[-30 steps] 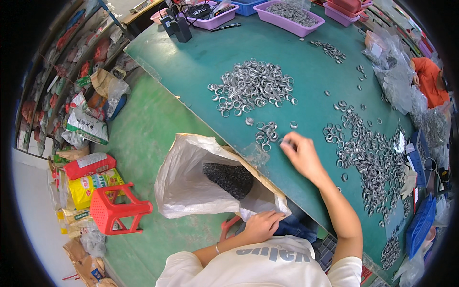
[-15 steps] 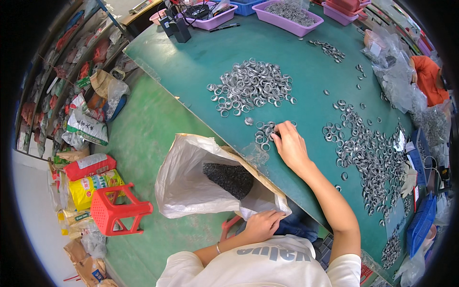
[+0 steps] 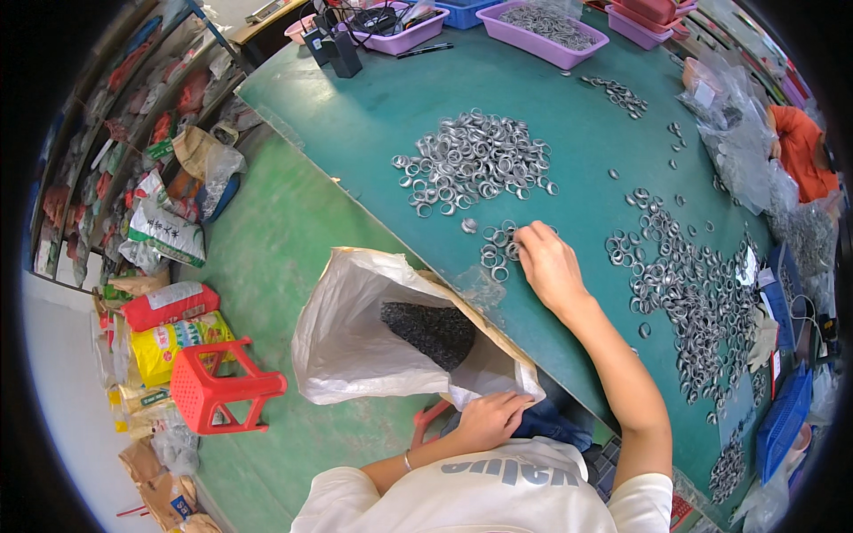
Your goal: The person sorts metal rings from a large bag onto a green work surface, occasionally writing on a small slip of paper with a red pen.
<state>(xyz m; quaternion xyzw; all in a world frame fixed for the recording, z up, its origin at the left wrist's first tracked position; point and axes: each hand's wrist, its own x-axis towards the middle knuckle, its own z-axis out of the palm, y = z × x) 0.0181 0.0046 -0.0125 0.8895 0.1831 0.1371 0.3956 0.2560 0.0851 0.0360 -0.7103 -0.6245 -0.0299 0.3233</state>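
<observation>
My left hand (image 3: 487, 419) is closed on the near edge of a large whitish sack (image 3: 355, 342), whose mouth gapes beside the table's edge. Inside the sack lies a heap of small dark pieces (image 3: 431, 333), too fine to tell apart. My right hand (image 3: 551, 266) is over the table, its curled fingertips down on a small cluster of grey metal rings (image 3: 494, 256); the fingers partly hide the rings they grip. Just beyond is a large pile of metal rings (image 3: 480, 160). One lone ring piece (image 3: 469, 226) lies between pile and cluster.
More rings (image 3: 693, 293) spread over the green tabletop (image 3: 373, 115) to the right. Purple trays (image 3: 542, 40) line the far side, with a blue basket (image 3: 784, 422) at the right. A red stool (image 3: 222, 386) and packed bags stand on the floor at left. Another person's orange garment (image 3: 800, 151) shows at far right.
The whole view has shifted slightly. My right hand stays at the small ring cluster, with its fingers moved a little; my left hand keeps its hold on the sack.
</observation>
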